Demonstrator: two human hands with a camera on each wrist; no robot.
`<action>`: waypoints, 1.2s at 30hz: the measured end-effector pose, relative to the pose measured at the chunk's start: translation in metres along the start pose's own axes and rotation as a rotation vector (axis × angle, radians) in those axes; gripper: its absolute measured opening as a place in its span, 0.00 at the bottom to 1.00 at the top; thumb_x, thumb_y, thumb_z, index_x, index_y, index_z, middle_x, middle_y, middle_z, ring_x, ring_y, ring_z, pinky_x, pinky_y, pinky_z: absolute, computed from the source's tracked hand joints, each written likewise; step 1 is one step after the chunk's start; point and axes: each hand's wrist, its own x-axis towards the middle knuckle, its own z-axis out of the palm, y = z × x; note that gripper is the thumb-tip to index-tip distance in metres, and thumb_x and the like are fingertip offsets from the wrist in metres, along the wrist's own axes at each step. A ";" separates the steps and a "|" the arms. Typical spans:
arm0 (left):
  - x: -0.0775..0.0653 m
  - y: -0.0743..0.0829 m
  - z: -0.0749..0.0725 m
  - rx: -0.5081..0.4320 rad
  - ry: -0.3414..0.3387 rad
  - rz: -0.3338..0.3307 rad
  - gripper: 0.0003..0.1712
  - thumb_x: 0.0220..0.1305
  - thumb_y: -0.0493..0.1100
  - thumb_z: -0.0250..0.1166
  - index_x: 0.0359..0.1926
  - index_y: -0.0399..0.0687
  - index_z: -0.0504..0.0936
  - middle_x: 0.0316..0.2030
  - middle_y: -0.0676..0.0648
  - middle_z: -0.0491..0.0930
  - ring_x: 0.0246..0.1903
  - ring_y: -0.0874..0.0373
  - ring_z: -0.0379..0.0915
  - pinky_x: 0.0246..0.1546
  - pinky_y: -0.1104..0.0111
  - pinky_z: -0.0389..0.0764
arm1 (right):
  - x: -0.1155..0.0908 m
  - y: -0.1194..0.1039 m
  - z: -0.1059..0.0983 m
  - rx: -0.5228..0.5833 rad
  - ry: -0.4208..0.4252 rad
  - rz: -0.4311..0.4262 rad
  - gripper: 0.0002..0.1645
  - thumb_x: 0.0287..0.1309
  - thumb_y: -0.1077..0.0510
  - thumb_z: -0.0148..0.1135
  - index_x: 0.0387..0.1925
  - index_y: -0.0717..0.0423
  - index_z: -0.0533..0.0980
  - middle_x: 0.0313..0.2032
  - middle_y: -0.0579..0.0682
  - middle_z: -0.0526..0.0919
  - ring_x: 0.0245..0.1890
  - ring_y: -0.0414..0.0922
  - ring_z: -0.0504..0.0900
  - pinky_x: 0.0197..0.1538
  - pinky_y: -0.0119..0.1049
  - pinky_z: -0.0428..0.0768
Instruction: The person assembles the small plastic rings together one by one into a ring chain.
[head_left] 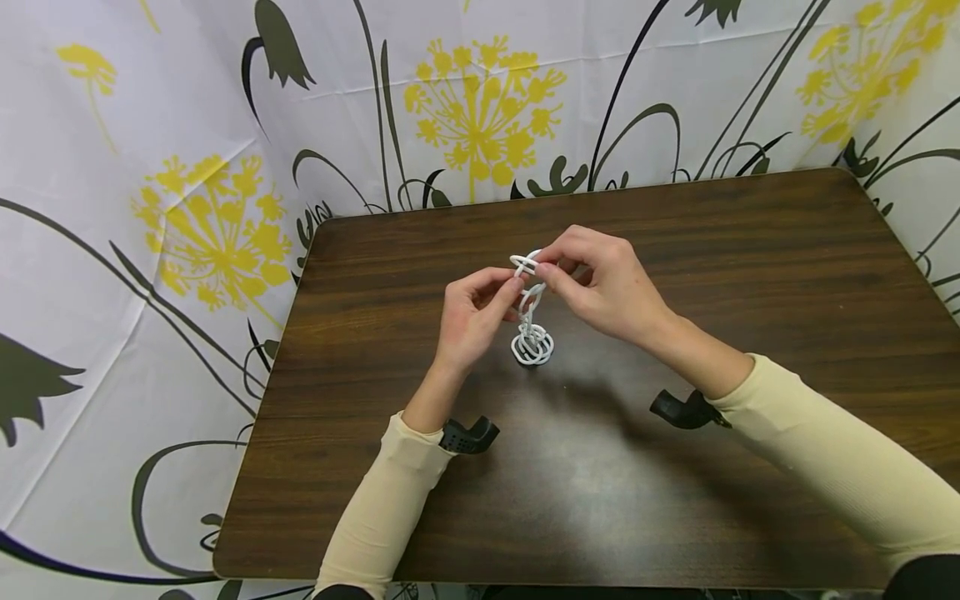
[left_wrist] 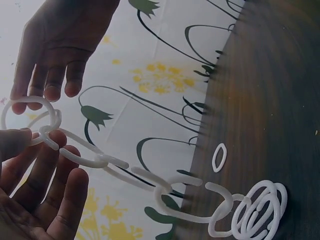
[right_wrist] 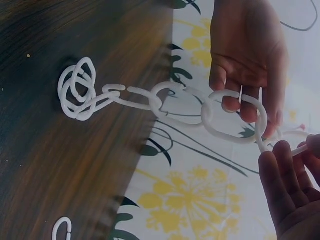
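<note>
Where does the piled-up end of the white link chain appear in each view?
Head: the coiled pile of white, oval, plastic-looking links is just right of and below centre.
Left wrist: the pile is at lower right.
Right wrist: the pile is at upper left.
Shared landmark: the dark brown wood-grain tabletop, visible around the pile in all three.

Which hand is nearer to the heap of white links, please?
Left. In the head view, the left hand is close, above-left of the heap; the right hand is farther, above-right.
</note>
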 end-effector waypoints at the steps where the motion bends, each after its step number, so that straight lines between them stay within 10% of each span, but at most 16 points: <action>1: 0.000 0.000 0.000 0.000 0.002 0.001 0.10 0.64 0.37 0.63 0.42 0.33 0.83 0.34 0.40 0.84 0.28 0.46 0.79 0.25 0.64 0.84 | 0.000 0.001 0.000 0.002 0.003 0.005 0.04 0.52 0.73 0.65 0.32 0.67 0.81 0.29 0.54 0.80 0.24 0.43 0.78 0.28 0.22 0.76; 36: -0.002 -0.006 0.000 -0.011 -0.026 -0.071 0.09 0.61 0.34 0.66 0.42 0.33 0.83 0.38 0.38 0.84 0.33 0.53 0.81 0.30 0.65 0.85 | 0.002 0.041 -0.004 0.361 0.060 0.347 0.09 0.63 0.61 0.60 0.40 0.66 0.79 0.28 0.58 0.82 0.27 0.50 0.83 0.32 0.39 0.85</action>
